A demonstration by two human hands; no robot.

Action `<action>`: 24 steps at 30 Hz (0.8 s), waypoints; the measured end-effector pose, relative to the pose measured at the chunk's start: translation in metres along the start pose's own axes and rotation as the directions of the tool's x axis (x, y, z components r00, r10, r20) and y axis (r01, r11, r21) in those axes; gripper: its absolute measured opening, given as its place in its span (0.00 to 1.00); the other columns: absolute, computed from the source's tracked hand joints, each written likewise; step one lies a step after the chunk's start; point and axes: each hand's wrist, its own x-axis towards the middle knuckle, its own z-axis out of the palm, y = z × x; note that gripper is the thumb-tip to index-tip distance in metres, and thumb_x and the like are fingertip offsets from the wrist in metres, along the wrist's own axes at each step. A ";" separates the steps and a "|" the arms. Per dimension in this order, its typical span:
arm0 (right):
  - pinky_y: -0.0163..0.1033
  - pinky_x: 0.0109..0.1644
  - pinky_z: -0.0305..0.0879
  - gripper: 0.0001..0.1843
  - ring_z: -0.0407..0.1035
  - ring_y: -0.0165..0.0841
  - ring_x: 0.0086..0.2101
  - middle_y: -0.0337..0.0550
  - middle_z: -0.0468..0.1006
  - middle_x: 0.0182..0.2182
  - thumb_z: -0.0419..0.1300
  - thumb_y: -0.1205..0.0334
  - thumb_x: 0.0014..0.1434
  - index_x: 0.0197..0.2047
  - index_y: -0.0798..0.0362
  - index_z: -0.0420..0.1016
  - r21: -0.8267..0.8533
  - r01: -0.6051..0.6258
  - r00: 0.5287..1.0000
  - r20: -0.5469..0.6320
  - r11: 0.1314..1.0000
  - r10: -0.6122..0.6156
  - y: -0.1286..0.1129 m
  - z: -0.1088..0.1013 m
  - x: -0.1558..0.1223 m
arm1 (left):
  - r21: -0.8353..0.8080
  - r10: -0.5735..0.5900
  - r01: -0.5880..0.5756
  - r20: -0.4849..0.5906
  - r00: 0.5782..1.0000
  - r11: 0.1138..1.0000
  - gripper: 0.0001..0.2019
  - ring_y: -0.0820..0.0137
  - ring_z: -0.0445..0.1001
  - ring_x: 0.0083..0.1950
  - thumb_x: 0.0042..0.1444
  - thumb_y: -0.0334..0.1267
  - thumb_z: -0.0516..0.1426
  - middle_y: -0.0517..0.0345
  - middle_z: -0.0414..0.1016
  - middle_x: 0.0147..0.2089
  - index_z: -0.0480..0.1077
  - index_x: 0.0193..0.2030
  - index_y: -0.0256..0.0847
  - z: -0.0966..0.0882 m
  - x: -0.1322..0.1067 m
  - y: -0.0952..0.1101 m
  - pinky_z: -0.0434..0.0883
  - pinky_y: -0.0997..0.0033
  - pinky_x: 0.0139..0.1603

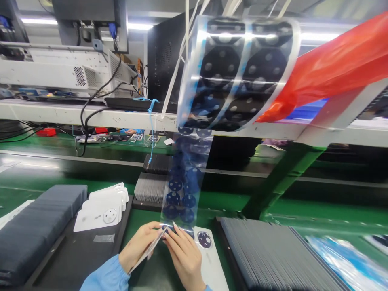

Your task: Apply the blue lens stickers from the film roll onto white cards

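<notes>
My left hand (pixel 138 244) grips a thin white phone back cover (pixel 148 251), tilted and seen almost edge-on. My right hand (pixel 186 252) is closed at the fingertips on the lower end of a clear film strip (pixel 185 178) with dark round camera-lens stickers, right by the cover's upper edge. How its thumb sits is partly hidden. That strip hangs from a big sticker roll (pixel 235 74) above. Under and beside my right hand lies another white back cover (pixel 212 262) with a dark round camera sticker on it.
Left, a black tray (pixel 75 258) bears overlapping white covers (pixel 104 206) and a row of grey panels (pixel 42 230). Right stands a tray of upright grey sheets (pixel 273 246), with blue-white plastic packaging (pixel 342 258) beyond. A white shelf beam (pixel 145 115) and red plastic (pixel 330 68) cross overhead.
</notes>
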 end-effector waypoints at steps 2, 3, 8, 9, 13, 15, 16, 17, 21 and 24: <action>0.47 0.50 0.73 0.16 0.72 0.43 0.50 0.44 0.81 0.44 0.59 0.75 0.60 0.49 0.50 0.76 -0.033 0.038 0.999 0.016 0.999 -0.037 0.000 0.000 -0.001 | -0.016 -0.011 0.011 -0.014 1.000 1.000 0.22 0.83 0.56 0.11 0.46 0.51 0.66 0.57 0.77 0.26 0.73 0.40 0.35 -0.004 0.003 -0.004 0.49 0.79 0.12; 0.47 0.50 0.73 0.16 0.71 0.43 0.51 0.44 0.81 0.45 0.59 0.75 0.60 0.49 0.50 0.76 -0.045 0.047 0.999 0.026 0.998 -0.046 0.000 0.000 -0.001 | -0.018 -0.012 0.012 -0.023 1.000 1.000 0.22 0.83 0.56 0.11 0.46 0.51 0.66 0.57 0.76 0.25 0.73 0.40 0.35 -0.005 0.003 -0.005 0.50 0.79 0.12; 0.46 0.48 0.73 0.11 0.75 0.39 0.46 0.44 0.82 0.42 0.56 0.73 0.63 0.44 0.51 0.76 -0.023 -0.046 0.999 0.024 0.999 0.046 -0.001 0.003 -0.001 | 0.007 -0.020 0.020 -0.036 0.999 1.000 0.21 0.82 0.55 0.12 0.45 0.50 0.66 0.63 0.71 0.19 0.74 0.39 0.34 -0.002 0.002 -0.003 0.51 0.79 0.13; 0.45 0.48 0.73 0.10 0.76 0.38 0.44 0.43 0.82 0.41 0.56 0.72 0.63 0.43 0.51 0.76 -0.009 -0.070 0.998 0.010 0.998 0.070 -0.001 0.004 0.000 | 0.007 -0.018 0.018 -0.038 0.999 1.000 0.21 0.82 0.55 0.12 0.45 0.50 0.66 0.62 0.72 0.21 0.73 0.39 0.35 -0.001 0.001 -0.001 0.51 0.78 0.14; 0.42 0.46 0.72 0.11 0.78 0.36 0.40 0.42 0.83 0.38 0.54 0.74 0.63 0.35 0.51 0.74 0.012 -0.076 0.997 -0.027 0.997 0.076 -0.004 0.003 0.001 | 0.001 -0.004 0.004 -0.031 1.000 1.000 0.21 0.82 0.56 0.12 0.44 0.52 0.67 0.62 0.73 0.23 0.72 0.35 0.36 0.004 -0.003 0.005 0.51 0.77 0.14; 0.42 0.46 0.71 0.12 0.77 0.36 0.40 0.42 0.83 0.38 0.53 0.74 0.63 0.34 0.51 0.73 0.006 -0.066 0.997 -0.032 0.998 0.067 -0.005 0.003 0.003 | 0.000 0.011 -0.011 -0.019 1.000 1.000 0.21 0.82 0.56 0.12 0.44 0.52 0.66 0.62 0.73 0.22 0.72 0.35 0.36 0.004 -0.004 0.006 0.50 0.76 0.15; 0.42 0.46 0.71 0.11 0.77 0.35 0.41 0.42 0.82 0.38 0.53 0.74 0.64 0.34 0.51 0.73 0.002 -0.066 0.997 -0.030 0.998 0.066 -0.006 0.002 0.004 | 0.001 0.016 -0.016 -0.020 1.000 1.000 0.20 0.82 0.56 0.12 0.44 0.51 0.66 0.61 0.74 0.23 0.72 0.35 0.35 0.004 -0.005 0.006 0.50 0.76 0.15; 0.42 0.47 0.71 0.11 0.77 0.36 0.42 0.43 0.82 0.39 0.53 0.73 0.64 0.34 0.51 0.73 -0.004 -0.066 0.997 -0.027 0.998 0.066 -0.007 0.002 0.005 | 0.003 0.019 -0.019 -0.029 0.999 1.000 0.20 0.82 0.56 0.13 0.45 0.50 0.66 0.59 0.75 0.25 0.73 0.36 0.35 0.004 -0.004 0.006 0.50 0.76 0.15; 0.45 0.49 0.70 0.11 0.73 0.39 0.47 0.47 0.80 0.43 0.53 0.73 0.63 0.33 0.51 0.72 -0.025 -0.099 0.995 0.010 0.995 0.099 -0.010 0.003 0.004 | -0.008 0.000 -0.001 -0.098 0.995 1.000 0.19 0.82 0.56 0.13 0.45 0.48 0.66 0.57 0.77 0.27 0.73 0.37 0.35 0.000 -0.001 0.000 0.50 0.77 0.15; 0.46 0.47 0.70 0.09 0.74 0.38 0.43 0.45 0.78 0.40 0.54 0.72 0.63 0.33 0.50 0.70 0.010 -0.137 0.990 0.016 0.990 0.137 -0.012 0.005 0.002 | -0.016 -0.006 0.004 -0.122 0.993 1.000 0.17 0.83 0.56 0.13 0.45 0.47 0.66 0.59 0.76 0.26 0.72 0.35 0.35 -0.003 0.002 -0.005 0.50 0.78 0.14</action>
